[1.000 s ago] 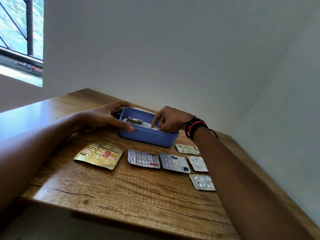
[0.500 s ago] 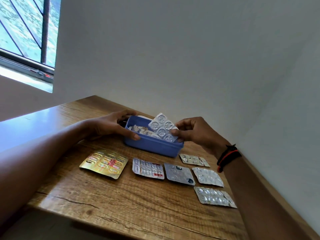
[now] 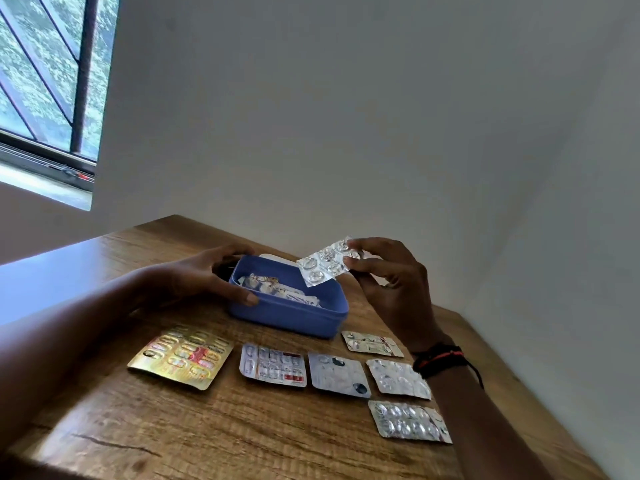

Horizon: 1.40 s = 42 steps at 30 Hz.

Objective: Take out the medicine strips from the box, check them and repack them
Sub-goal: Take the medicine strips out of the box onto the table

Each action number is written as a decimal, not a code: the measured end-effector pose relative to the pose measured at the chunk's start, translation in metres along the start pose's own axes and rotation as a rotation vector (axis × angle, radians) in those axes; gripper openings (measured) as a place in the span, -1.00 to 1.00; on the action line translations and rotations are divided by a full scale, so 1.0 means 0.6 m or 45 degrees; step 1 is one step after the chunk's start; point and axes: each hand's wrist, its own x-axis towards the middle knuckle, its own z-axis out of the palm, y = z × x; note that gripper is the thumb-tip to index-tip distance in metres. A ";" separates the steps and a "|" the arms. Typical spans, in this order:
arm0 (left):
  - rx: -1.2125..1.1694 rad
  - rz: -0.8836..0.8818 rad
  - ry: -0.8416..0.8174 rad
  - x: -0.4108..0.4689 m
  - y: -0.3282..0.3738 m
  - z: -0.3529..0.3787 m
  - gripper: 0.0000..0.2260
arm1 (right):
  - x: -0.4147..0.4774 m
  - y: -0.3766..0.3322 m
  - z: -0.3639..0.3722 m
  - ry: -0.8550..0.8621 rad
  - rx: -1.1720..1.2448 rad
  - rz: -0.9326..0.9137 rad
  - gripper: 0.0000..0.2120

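A blue plastic box (image 3: pixel 294 317) stands on the wooden table with several strips still inside. My left hand (image 3: pixel 207 275) grips its left end, thumb on the front wall. My right hand (image 3: pixel 388 275) holds a small silver blister strip (image 3: pixel 323 263) by its right edge, raised above the box's right side. Laid out in front of the box are a gold strip (image 3: pixel 181 356), a white strip with red print (image 3: pixel 273 365), a silver strip with dark spots (image 3: pixel 337 374) and three more silver strips (image 3: pixel 398 377) to the right.
The wooden table (image 3: pixel 242 438) sits in a corner, with white walls behind and to the right. A barred window (image 3: pixel 45 81) is at the upper left. A white lid (image 3: pixel 273 257) peeks out behind the box. The table's near edge runs along the bottom.
My right hand reached into the box, pinched a silver strip and lifted it up and to the right. My left hand has stayed on the box.
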 end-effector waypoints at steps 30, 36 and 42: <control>0.056 -0.099 0.057 -0.014 0.021 0.011 0.28 | 0.005 -0.033 -0.051 -1.852 0.805 0.876 -0.67; 0.072 -0.089 0.041 -0.017 0.025 0.012 0.30 | 0.009 -0.017 -0.061 -1.445 0.833 0.857 -0.64; 0.060 -0.099 0.046 -0.016 0.028 0.013 0.34 | 0.012 -0.023 0.006 -0.553 0.706 0.823 -0.81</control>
